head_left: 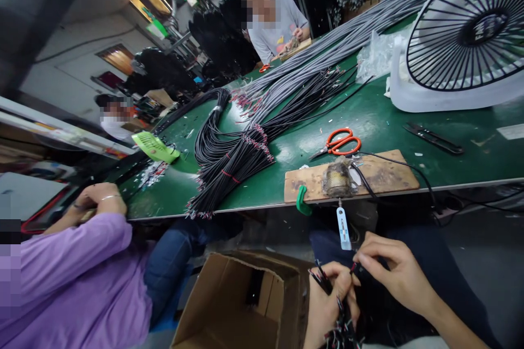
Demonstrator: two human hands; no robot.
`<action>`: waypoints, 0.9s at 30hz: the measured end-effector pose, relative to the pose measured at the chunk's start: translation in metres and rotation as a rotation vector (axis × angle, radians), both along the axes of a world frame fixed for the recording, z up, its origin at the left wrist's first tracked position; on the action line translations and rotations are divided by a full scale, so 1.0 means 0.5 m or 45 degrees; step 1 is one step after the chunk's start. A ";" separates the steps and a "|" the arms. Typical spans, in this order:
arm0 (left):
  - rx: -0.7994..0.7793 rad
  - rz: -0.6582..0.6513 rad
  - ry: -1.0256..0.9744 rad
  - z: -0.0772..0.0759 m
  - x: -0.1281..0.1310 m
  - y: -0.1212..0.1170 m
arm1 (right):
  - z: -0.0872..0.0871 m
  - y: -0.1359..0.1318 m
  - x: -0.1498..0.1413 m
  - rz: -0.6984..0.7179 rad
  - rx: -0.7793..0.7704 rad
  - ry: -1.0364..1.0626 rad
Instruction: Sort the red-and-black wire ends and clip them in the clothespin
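At the bottom of the view my left hand (333, 289) is closed around a bunch of black cables (341, 322) with stripped, coloured wire ends. My right hand (395, 270) is just right of it, thumb and fingers pinched on the end of one black cable (355, 268) with red wire showing. Both hands are over my lap, below the table edge. A light-blue tag (344, 229) hangs close above them from a small round metal device (339, 180) on a wooden board (388, 169).
An open cardboard box (229, 305) stands left of my hands. On the green table (311, 125) lie orange-handled scissors (344, 142), black snips (434, 138), black cable bundles (229, 158) and grey cables (311, 60), beside a fan (483, 32). A purple-sleeved person (82, 278) sits at left.
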State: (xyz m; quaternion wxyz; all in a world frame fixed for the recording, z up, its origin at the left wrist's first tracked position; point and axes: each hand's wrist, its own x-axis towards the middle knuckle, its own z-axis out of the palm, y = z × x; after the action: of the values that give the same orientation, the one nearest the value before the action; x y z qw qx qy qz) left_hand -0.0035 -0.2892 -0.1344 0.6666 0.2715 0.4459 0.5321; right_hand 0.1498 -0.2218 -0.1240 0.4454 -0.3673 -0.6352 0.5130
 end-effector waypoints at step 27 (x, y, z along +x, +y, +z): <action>0.057 0.006 0.012 0.015 -0.006 0.010 | -0.020 -0.011 -0.020 0.096 -0.395 0.199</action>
State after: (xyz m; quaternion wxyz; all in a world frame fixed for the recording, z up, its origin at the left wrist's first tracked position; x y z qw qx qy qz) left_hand -0.0063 -0.2840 -0.1269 0.6570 0.2879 0.4376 0.5422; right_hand 0.1400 -0.2272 -0.1340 0.4118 -0.3667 -0.5252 0.6482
